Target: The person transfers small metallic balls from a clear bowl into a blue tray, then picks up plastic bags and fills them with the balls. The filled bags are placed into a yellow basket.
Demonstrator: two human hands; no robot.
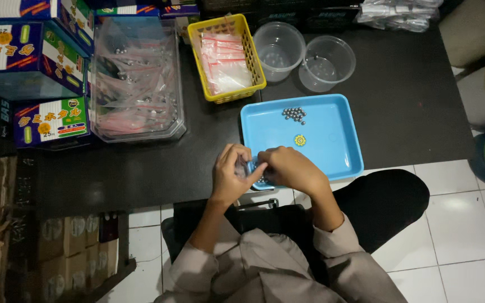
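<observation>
Holding: both hands together at near-left corner of tray, pinching one small clear plastic zip bag (252,168) betw. them
Left hand (230,175): fingers curled, tips closed on bag's left side
Right hand (290,168): knuckles up, thumb + fingers clamped on bag's right side, touching left hand
Bag look: see-through, crumpled, mostly hidden by fingers; a few small dark beads seem to sit low in it, can't tell how many
Bag place: over tray's near-left rim, at table edge, just above person's lap
Tray: shallow sky-blue rectangular plastic tray (332,151) under the hands, on black tabletop (405,101)
In tray: cluster of small shiny grey metal balls (294,114) near far rim; little round yellow sticker (300,140) at middle, apart from balls
Beyond tray: two clear round plastic tubs (303,54) side by side, a few balls inside
Left of tubs: yellow slotted plastic basket (225,56) w/ stack of flat clear zip bags, red seal strips
Further left: large clear plastic bin (136,78) full of filled bags
Far left: blue printed cardboard boxes (29,62), stacked
Floor: white tiles (461,224), right of lap
</observation>
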